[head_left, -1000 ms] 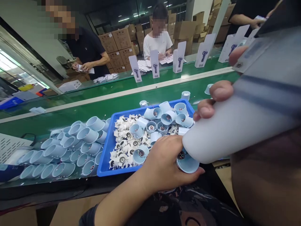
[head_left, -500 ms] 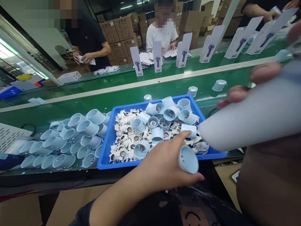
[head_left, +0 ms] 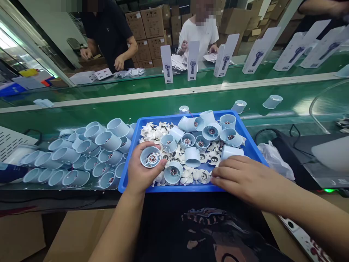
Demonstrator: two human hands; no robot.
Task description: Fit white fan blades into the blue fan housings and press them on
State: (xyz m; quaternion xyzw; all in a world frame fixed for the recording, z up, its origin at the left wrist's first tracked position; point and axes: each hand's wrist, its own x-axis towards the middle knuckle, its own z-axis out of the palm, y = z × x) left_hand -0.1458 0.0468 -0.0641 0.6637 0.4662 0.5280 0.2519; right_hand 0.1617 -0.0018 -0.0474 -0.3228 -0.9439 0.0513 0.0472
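Observation:
My left hand is wrapped around a light blue fan housing, above the left part of the blue tray. The housing's open end faces up, showing a motor with copper windings inside. My right hand reaches over the tray's front right, its fingers curled together and pointing down among white fan blades. What those fingertips hold, if anything, is hidden. Just beyond them lies another blue housing on its side. More housings rest on the blades in the tray.
Many blue housings are stacked left of the tray. Behind it run a green conveyor and upright white boxes. Two people work across the line; another person's arm shows at top right. A white rounded object lies at right, near a plastic bag.
My left hand has moved left with the housing and turned its opening upward. My right hand has let go of the large whitish object and come down to the tray.

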